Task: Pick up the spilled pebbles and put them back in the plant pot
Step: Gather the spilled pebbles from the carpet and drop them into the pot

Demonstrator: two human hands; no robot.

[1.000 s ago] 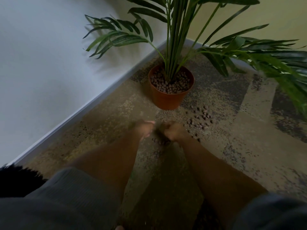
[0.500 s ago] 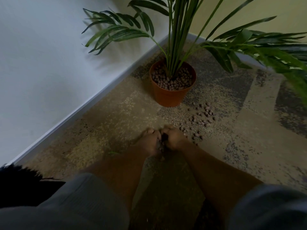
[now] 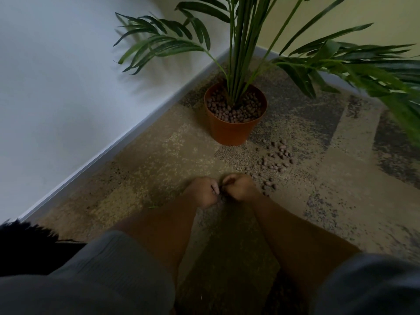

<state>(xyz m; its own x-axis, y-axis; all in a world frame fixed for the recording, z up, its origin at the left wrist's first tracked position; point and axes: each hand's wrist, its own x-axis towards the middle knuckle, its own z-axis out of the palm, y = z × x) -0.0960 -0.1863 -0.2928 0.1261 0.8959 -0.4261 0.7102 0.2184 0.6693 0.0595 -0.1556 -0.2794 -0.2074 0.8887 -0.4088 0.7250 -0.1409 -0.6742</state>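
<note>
An orange plant pot [image 3: 229,130] stands on the carpet near the room's corner, filled with brown pebbles around a palm's stems. Spilled pebbles [image 3: 276,156] lie scattered on the carpet just right of and in front of the pot, with a few more [image 3: 268,185] beside my right hand. My left hand [image 3: 203,192] and my right hand [image 3: 239,188] rest on the carpet side by side, knuckles almost touching, in front of the pot. Both have their fingers curled shut around gathered pebbles, which are mostly hidden inside the fists.
A white wall with a skirting board [image 3: 113,146] runs diagonally along the left. Long palm fronds [image 3: 363,62] hang over the carpet to the right of the pot and over the spilled pebbles. Patterned carpet [image 3: 329,201] spreads to the right.
My hands came together over the small group of pebbles that lay between them and closed; those pebbles no longer show on the carpet. The view shifted slightly.
</note>
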